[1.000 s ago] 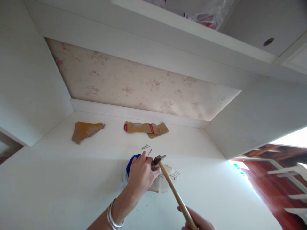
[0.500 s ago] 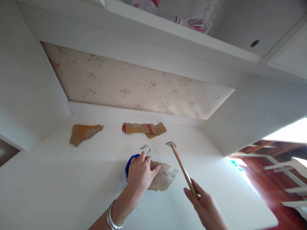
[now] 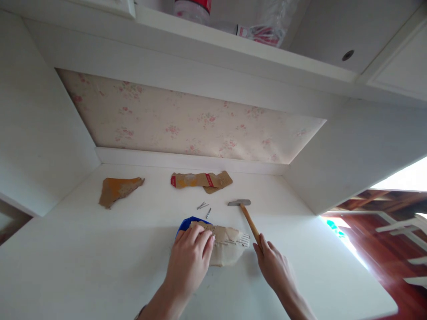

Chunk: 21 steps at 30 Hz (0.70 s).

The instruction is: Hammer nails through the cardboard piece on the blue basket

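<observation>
My left hand is over the left part of a torn piece of cardboard, its fingers bent and their tips drawn together against it. Whatever may be between those tips is too small or hidden to make out. Several thin, nail-like metal pieces line the cardboard's right end. Under its left side, a blue object shows partly. My right hand is closed around the wooden handle of a hammer, whose metal head points away from me. A loose nail and a small group of nails lie just beyond the cardboard.
Two torn cardboard scraps, an orange-brown one and a longer one with red marks, lie toward the back of the white surface. Side panels and a shelf holding a clear jar enclose it. Chairs stand at right.
My left hand has drawn back from the loose nail onto the cardboard, its thumb now closer to the fingers. The hammer head has turned level, and my right hand has shifted forward and slightly left.
</observation>
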Each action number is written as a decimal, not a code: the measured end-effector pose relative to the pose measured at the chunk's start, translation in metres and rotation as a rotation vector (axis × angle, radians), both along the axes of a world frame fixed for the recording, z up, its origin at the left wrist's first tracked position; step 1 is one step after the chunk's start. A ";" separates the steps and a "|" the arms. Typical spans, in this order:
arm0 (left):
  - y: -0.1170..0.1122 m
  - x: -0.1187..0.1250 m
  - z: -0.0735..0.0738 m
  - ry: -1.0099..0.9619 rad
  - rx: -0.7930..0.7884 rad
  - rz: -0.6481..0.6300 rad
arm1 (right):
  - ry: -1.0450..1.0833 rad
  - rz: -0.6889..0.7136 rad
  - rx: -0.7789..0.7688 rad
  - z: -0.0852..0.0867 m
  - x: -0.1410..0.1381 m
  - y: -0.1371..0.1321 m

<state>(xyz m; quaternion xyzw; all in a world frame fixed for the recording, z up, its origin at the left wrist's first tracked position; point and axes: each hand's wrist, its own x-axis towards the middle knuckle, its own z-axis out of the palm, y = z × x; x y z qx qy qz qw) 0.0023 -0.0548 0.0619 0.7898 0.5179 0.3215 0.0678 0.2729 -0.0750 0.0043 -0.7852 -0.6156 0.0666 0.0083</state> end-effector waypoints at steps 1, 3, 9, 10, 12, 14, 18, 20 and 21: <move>-0.004 -0.001 0.000 -0.009 0.005 -0.007 | -0.020 -0.001 0.007 -0.001 -0.001 0.001; -0.013 -0.003 -0.003 -0.025 0.012 -0.029 | -0.053 -0.001 0.028 -0.004 -0.003 0.002; -0.020 -0.004 -0.018 -0.010 0.036 -0.062 | -0.076 0.021 0.079 -0.015 -0.007 0.007; -0.019 -0.004 -0.020 -0.003 0.039 -0.060 | -0.070 0.024 0.083 -0.017 -0.007 0.007; -0.018 -0.004 -0.022 0.005 0.046 -0.060 | -0.051 0.025 0.085 -0.020 -0.007 0.008; -0.017 -0.003 -0.023 0.004 0.053 -0.064 | -0.026 0.026 0.081 -0.022 -0.006 0.008; -0.017 -0.003 -0.021 0.000 0.060 -0.062 | 0.027 0.034 0.066 -0.018 -0.001 0.008; -0.017 -0.003 -0.020 -0.010 0.065 -0.060 | 0.052 0.038 0.071 -0.009 0.000 0.011; -0.018 -0.003 -0.020 -0.018 0.064 -0.062 | 0.066 0.043 0.081 -0.004 0.000 0.014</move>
